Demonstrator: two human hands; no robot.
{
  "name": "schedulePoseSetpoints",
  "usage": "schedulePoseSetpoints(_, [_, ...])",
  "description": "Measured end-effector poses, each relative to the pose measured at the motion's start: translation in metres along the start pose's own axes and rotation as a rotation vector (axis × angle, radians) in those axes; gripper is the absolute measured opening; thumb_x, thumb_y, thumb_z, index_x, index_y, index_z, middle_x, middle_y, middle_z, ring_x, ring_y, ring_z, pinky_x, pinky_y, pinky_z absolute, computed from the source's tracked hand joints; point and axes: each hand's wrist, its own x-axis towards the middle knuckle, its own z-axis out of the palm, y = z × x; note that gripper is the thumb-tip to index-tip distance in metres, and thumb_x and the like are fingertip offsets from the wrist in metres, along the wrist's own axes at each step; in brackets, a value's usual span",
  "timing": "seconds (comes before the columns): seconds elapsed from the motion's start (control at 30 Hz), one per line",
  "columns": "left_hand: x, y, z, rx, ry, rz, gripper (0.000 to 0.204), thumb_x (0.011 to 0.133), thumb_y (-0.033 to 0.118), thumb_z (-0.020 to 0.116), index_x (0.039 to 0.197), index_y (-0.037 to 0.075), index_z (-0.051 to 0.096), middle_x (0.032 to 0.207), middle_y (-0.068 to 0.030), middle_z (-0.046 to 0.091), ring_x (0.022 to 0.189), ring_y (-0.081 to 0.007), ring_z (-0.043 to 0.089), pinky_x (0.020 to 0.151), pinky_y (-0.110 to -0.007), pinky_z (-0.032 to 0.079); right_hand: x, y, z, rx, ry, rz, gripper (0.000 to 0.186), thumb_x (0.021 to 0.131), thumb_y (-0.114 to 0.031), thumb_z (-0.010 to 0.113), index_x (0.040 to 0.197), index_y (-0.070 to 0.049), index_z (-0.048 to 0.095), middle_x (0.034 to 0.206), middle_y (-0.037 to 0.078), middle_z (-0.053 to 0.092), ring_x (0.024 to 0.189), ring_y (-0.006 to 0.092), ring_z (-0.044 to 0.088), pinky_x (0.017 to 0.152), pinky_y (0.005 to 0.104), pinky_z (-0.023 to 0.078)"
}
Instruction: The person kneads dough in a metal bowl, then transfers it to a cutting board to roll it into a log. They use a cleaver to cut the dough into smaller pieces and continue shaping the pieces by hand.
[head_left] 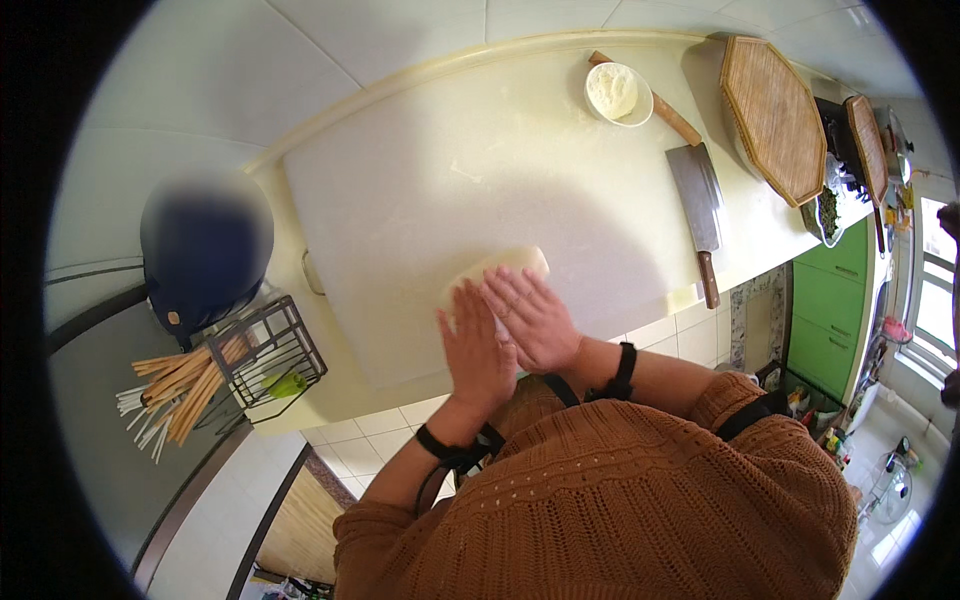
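Note:
A pale log of dough (527,261) lies on the large white board (390,170), near its front edge. My left hand (478,350) rests flat on the dough's left part, fingers stretched out. Close beside it, my right hand (534,322) presses flat on the dough too, fingers extended away from me. Both hands are open and touch each other near the thumbs. Much of the dough is hidden beneath them; its right end shows beyond the right fingertips.
At the back right stand a white bowl (642,112) of flour and a wooden rolling pin (678,121) partly behind it. A cleaver (697,190) lies at the right. Farther right is an octagonal wooden tray (778,120). A wire rack (290,345) with chopsticks (198,395) sits at the left.

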Motion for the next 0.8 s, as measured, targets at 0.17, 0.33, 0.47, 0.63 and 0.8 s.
schedulePoseSetpoints(0.17, [0.021, -0.021, 0.056, 0.171, 0.332, 0.058, 0.082, 0.106, 0.047, 0.034, 0.167, -0.008, 0.028, 0.176, -0.0300, 0.023, 0.165, -0.0457, 0.018, 0.129, -0.068, 0.006, 0.011, 0.027, 0.056, -0.218, 0.055, -0.015, 0.067, 0.109, -0.040, 0.041, 0.161, 0.001, 0.046, 0.171, 0.020, 0.043, 0.160, 0.0336, 0.040, 0.130, 0.0530, 0.026])
schedulePoseSetpoints(0.33, [0.091, -0.041, 0.016, 0.063, 0.160, -0.143, 0.077, 0.109, 0.046, 0.031, 0.168, -0.005, 0.030, 0.177, -0.0226, 0.028, 0.164, -0.0429, 0.022, 0.130, -0.065, 0.010, 0.091, 0.051, 0.048, -0.159, 0.064, 0.100, 0.068, 0.105, -0.041, 0.044, 0.158, 0.001, 0.050, 0.168, 0.020, 0.047, 0.158, 0.0379, 0.041, 0.129, 0.0564, 0.024])
schedulePoseSetpoints(0.47, [0.174, -0.075, -0.014, 0.137, 0.206, -0.211, 0.071, 0.113, 0.045, 0.028, 0.168, 0.000, 0.032, 0.178, -0.0170, 0.028, 0.165, -0.0418, 0.022, 0.131, -0.065, 0.010, 0.167, 0.071, 0.046, -0.292, 0.079, 0.207, 0.067, 0.106, -0.041, 0.045, 0.160, -0.001, 0.048, 0.170, 0.019, 0.044, 0.161, 0.0378, 0.035, 0.130, 0.0576, 0.022])
schedulePoseSetpoints(0.63, [0.262, -0.108, -0.026, 0.054, 0.353, -0.376, 0.071, 0.114, 0.045, 0.030, 0.169, 0.000, 0.031, 0.177, -0.0196, 0.029, 0.166, -0.0398, 0.019, 0.132, -0.063, 0.011, 0.255, 0.111, 0.064, -0.258, 0.171, 0.364, 0.068, 0.107, -0.038, 0.048, 0.166, -0.006, 0.041, 0.176, 0.014, 0.035, 0.165, 0.0331, 0.025, 0.133, 0.0560, 0.017])
schedulePoseSetpoints(0.8, [0.233, -0.086, -0.047, 0.421, -0.143, -0.211, 0.073, 0.115, 0.048, 0.027, 0.168, -0.003, 0.030, 0.177, -0.0200, 0.028, 0.166, -0.0361, 0.018, 0.133, -0.061, 0.009, 0.223, 0.094, 0.034, -0.415, -0.107, 0.218, 0.065, 0.105, -0.039, 0.050, 0.160, -0.005, 0.050, 0.169, 0.018, 0.045, 0.162, 0.0337, 0.033, 0.132, 0.0580, 0.018])
